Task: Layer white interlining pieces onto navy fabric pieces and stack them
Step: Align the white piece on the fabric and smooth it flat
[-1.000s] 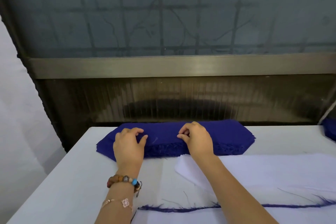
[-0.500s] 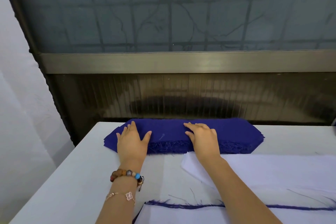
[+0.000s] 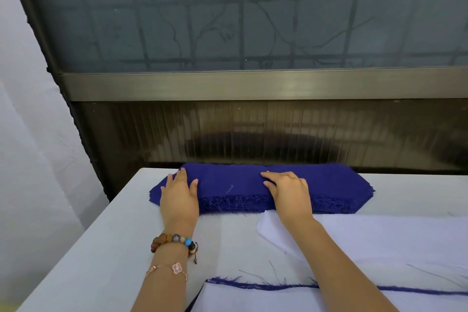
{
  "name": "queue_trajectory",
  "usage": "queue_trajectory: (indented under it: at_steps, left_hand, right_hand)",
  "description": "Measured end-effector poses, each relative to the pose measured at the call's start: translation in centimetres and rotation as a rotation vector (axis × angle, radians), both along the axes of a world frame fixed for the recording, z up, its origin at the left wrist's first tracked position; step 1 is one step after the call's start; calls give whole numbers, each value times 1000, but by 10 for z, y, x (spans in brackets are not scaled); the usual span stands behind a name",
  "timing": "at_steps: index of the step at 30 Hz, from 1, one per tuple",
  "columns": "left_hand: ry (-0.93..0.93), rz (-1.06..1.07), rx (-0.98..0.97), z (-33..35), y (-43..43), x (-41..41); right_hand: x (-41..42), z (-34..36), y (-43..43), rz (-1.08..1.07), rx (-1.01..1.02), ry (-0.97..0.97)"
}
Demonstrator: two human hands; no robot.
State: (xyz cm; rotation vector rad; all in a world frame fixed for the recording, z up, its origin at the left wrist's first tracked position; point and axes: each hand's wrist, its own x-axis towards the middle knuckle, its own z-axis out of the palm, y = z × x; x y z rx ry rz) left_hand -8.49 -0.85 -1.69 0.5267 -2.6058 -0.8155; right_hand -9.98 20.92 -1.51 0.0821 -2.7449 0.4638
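Navy fabric stack [image 3: 238,183] is lying at the desk's [image 3: 101,248] 12 o'clock edge, with its frayed side facing the person. Both hands are pressing flat on it, fingers straight and gripping nothing: the left hand [image 3: 178,194] at its 9 o'clock end, the right hand [image 3: 288,192] near the middle. White interlining [image 3: 379,238] is lying toward 3 o'clock, just beside the stack.

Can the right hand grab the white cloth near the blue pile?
Probably yes. The right hand lies flat on the navy stack, and the white interlining lies right under its wrist, with nothing else covering it.
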Motion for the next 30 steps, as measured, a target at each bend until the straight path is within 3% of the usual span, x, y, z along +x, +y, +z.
queue_trajectory:
  at_steps: [5, 9, 16, 20, 26, 30]
  left_hand:
    - [132, -51, 135, 8, -6, -1]
    - [12, -61, 40, 16, -21, -3]
    - [-21, -75, 221, 18, -23, -3]
    - [-39, -41, 229, 18, -20, -4]
    - [202, 14, 20, 19, -6, 4]
    - [373, -19, 120, 18, 4, 7]
  right_hand:
    - [2, 0, 1, -6, -10, -3]
    - [3, -1, 1, -1, -16, 0]
    - [3, -1, 0, -5, -23, -3]
    - [2, -1, 0, -2, -31, -3]
    - [3, 0, 0, 1, -47, 5]
    - [4, 0, 1, 7, -52, 6]
